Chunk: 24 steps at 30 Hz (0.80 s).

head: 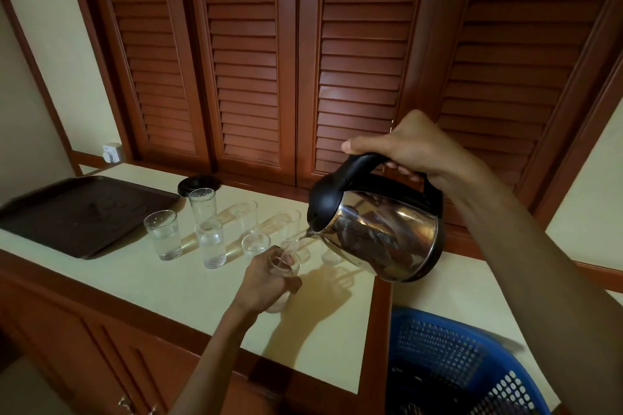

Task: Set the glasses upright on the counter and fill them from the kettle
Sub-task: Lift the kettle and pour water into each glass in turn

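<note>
Right hand (pixel 409 148): reaches in from the right, above the bench, forearm sloping up to the wrist; fingers (pixel 401 171) curled tight round the black handle, thumb laid along its top.
Kettle (pixel 381 229): steel body with black lid, held clear of the bench (pixel 188 283) and tipped left, spout down; a thin stream of water leaves the spout.
Left hand (pixel 266 280): comes up from the near edge, wrist bent, fingers wrapped round a glass, thumb over its far rim.
Held glass (pixel 285 268): upright, near the middle of the bench, just under the spout, catching the stream.
Other glasses: three on the left (pixel 163 234) (pixel 202 204) (pixel 210 242) stand upright with water in them; further ones behind the held glass stand upright, their fill too faint to tell.
Tray (pixel 81 212): dark, far left on the bench.
Kettle base (pixel 199 184): black disc, far side, beside the tray.
Basket (pixel 455 364): blue, near right, below the bench edge.
</note>
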{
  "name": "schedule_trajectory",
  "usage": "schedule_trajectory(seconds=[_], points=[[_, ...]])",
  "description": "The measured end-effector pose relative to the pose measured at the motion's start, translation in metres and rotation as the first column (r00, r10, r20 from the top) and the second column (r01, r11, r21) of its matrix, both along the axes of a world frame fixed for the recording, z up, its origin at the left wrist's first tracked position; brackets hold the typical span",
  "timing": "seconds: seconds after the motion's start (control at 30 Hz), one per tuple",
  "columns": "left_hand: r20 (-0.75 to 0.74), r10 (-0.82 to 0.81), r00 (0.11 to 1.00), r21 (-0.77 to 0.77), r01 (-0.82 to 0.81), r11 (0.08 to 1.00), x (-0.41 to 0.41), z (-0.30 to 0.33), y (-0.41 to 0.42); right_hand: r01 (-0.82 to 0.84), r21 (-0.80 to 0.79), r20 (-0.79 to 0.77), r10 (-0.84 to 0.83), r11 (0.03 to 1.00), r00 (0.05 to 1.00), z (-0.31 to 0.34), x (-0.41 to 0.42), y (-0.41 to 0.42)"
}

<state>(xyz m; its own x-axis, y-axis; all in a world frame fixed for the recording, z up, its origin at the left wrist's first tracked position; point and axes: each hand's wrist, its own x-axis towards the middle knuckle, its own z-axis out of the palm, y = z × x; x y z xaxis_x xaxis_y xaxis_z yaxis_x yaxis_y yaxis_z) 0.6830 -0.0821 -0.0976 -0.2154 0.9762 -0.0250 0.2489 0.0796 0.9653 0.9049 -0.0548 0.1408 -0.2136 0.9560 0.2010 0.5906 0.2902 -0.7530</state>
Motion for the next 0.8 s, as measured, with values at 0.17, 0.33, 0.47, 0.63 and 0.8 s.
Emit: schedule_trajectory(seconds=[0.17, 0.33, 0.47, 0.63, 0.8], points=[[-0.02, -0.042, 0.999, 0.029, 0.042, 0.999, 0.004, 0.016, 0.004, 0.011, 0.007, -0.062, -0.01, 1.0, 0.998, -0.007, 0.006, 0.003], [-0.061, -0.033, 0.998, 0.062, 0.037, 0.997, 0.011, 0.04, 0.013, 0.041, 0.007, -0.165, -0.039, 0.999, 0.985, -0.01, 0.014, 0.005], [-0.01, -0.02, 1.0, 0.079, 0.021, 0.997, 0.012, 0.058, 0.025, 0.082, -0.009, -0.285, -0.081, 0.997, 0.955, -0.015, 0.025, 0.005], [0.05, -0.033, 0.998, 0.106, 0.027, 0.994, 0.01, 0.075, 0.033, 0.12, -0.085, -0.506, -0.147, 0.989, 0.85, -0.039, 0.044, 0.003], [0.092, -0.141, 0.986, 0.134, 0.128, 0.983, 0.008, 0.084, 0.031, 0.042, -0.181, -0.757, -0.166, 0.983, 0.633, -0.079, 0.058, -0.001]])
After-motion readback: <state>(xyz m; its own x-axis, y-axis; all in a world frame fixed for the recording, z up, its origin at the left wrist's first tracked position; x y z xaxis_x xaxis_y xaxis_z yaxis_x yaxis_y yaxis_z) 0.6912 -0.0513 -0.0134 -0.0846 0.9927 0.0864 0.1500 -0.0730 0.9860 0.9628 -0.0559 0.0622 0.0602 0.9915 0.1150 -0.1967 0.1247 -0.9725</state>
